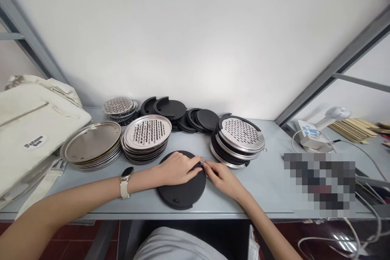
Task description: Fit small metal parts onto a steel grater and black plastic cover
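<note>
A round black disc [184,193] lies flat on the table in front of me, with a small dark slot near its front edge. My left hand [179,168] rests over the disc, thumb and forefinger pinched at its right rim. From the other side my right hand [224,178] meets it, its fingers also closed. Between the fingertips shows a small shiny metal piece [202,162], mostly covered, so its exact kind is unclear. Just behind my right hand stands a stack of perforated metal grater discs in black holders [240,134], with a small ring sticking out on its right.
Left of the disc are stacked metal grater plates [148,132] and plain metal plates [93,142]. Behind lie more perforated plates [118,106] and black discs [170,109]. A cream bag [45,118] is at far left. A white scanner on a stand [313,134] and cables are right.
</note>
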{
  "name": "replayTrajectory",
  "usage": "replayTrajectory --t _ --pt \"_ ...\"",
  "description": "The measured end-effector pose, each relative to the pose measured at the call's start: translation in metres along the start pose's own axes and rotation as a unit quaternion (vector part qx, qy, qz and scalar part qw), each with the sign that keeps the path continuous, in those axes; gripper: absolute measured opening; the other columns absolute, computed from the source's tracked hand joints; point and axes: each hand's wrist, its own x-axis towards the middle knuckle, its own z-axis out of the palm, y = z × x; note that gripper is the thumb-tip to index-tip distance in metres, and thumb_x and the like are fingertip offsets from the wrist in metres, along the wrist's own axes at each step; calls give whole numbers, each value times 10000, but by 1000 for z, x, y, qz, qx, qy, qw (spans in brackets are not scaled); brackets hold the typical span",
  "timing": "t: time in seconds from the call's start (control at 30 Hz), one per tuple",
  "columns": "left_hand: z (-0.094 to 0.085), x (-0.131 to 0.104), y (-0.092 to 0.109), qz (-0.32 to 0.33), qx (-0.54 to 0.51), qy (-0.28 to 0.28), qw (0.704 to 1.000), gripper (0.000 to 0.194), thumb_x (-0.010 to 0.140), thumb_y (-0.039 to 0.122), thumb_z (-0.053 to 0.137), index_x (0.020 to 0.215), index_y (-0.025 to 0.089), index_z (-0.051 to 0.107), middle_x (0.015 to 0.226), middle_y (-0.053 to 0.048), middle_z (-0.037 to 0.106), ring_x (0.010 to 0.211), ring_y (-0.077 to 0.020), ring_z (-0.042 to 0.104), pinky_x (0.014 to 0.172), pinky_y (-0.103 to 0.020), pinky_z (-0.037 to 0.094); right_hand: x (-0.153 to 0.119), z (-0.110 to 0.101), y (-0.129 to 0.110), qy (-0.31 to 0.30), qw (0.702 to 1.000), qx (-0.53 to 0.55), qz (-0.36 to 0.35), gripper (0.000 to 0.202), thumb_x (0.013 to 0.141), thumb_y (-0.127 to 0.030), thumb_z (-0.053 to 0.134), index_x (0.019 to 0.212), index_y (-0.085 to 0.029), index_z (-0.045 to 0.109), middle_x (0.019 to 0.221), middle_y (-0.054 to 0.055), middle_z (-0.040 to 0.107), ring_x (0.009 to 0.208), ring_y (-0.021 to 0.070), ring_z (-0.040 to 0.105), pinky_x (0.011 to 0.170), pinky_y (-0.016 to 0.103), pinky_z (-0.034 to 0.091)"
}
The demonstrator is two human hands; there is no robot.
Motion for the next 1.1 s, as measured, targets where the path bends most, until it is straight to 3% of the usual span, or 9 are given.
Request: replayTrajectory --t 1.1 --pt "-1 1 -1 -14 -26 -15 999 252 970 377 421 1077 194 556 661 -28 670 614 -218 666 552 -258 410 0 1 -3 12 1000 -19 7 398 1003 -370 304 655 -199 396 577 -39 421 534 117 373 535 252 283"
